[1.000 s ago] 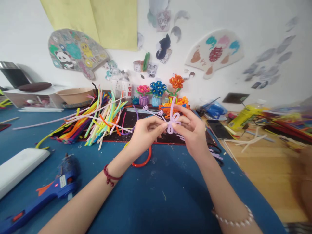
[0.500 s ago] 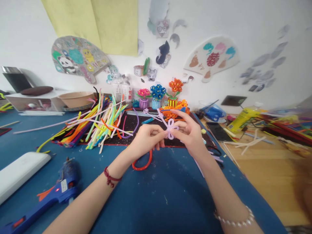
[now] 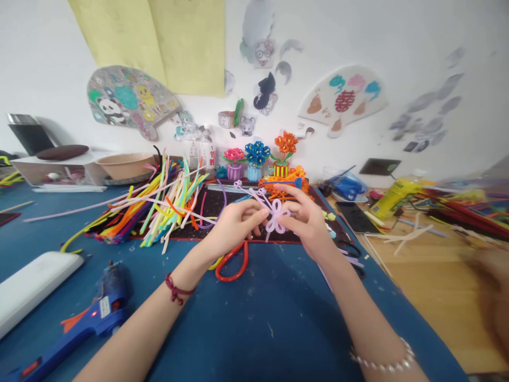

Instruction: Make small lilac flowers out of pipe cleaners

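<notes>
A blue surface (image 3: 254, 329) is carrying a dark mat (image 3: 189, 232), its near part lying behind two hands.
A bundle of pipe cleaners (image 3: 175, 199) is sprawling across the mat's left part; a blue glue gun (image 3: 89, 321) is resting nearer, left of the mat. The left hand (image 3: 238, 225) is curling closed and the right hand (image 3: 310, 223) half-closed, index finger extending, both pinching a lilac looped flower (image 3: 275, 216) above the mat's near part.

The lilac flower (image 3: 275, 214) looks matt and soft. The red loop (image 3: 245, 260) is glossy, the glue gun (image 3: 89, 322) smooth plastic, the side table (image 3: 433, 313) wood.
</notes>
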### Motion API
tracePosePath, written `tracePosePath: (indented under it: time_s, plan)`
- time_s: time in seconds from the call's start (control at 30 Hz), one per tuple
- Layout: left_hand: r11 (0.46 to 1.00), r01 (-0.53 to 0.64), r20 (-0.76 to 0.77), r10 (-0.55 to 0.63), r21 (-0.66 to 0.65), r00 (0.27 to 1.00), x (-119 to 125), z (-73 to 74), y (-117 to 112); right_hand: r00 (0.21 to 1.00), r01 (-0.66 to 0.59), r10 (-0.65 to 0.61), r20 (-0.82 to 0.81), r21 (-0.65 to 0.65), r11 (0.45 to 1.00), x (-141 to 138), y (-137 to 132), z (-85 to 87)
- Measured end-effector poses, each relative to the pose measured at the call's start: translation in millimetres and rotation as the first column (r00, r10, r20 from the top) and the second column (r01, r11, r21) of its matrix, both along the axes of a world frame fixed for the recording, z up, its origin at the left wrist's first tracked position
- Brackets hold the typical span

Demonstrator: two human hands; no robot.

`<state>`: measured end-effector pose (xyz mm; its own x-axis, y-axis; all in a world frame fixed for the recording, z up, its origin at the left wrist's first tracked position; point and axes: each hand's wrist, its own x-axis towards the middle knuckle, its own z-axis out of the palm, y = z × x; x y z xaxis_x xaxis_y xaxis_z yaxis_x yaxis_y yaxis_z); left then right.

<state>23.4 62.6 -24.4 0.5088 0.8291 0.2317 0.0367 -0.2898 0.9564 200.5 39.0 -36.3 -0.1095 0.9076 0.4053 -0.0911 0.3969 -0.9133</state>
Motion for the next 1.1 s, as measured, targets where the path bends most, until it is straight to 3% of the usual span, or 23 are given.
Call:
tracePosePath:
  time_s: [0.2,0.3,0.4,0.5,0.7,0.83,0.97,1.1]
  plan:
    - [0.985,-0.156,0.319,0.173,-0.08,0.932,5.7,0.6,-4.8,0.986,-0.059,0.039,-0.162,-0.12,0.991,-4.6,1.7,0.4]
    - [0.981,-0.185,0.368,0.192,-0.055,0.91,8.4,0.3,-7.8,0.96,-0.093,0.021,-0.28,-0.249,0.964,-5.8,2.7,-0.3]
    - [0.98,-0.2,0.368,0.187,-0.002,0.911,7.8,-0.7,-6.9,0.959,-0.152,0.056,-0.277,-0.337,0.929,-5.4,3.5,-2.0]
    - [0.986,-0.167,0.37,0.152,0.01,0.917,5.1,-2.0,-4.2,0.963,-0.154,0.071,-0.258,-0.319,0.935,-4.3,4.1,-3.5]
    - [0.995,-0.067,0.426,0.091,-0.069,0.9,3.3,-5.1,-2.9,0.963,-0.067,-0.016,-0.271,-0.296,0.953,-3.9,2.8,-1.6]
    - [0.999,0.005,0.466,0.01,-0.032,0.885,5.1,-5.2,-4.4,0.956,-0.068,-0.024,-0.291,-0.3,0.951,-7.4,0.1,-0.3]
    - [0.996,0.079,0.373,-0.062,-0.03,0.926,6.0,-3.4,-6.6,0.952,-0.059,-0.044,-0.302,-0.324,0.944,-10.5,-0.4,-0.8]
    - [1.0,0.017,0.167,-0.015,-0.015,0.986,4.5,-0.1,-7.9,0.948,-0.069,-0.046,-0.314,-0.346,0.936,-10.1,-0.1,-0.4]
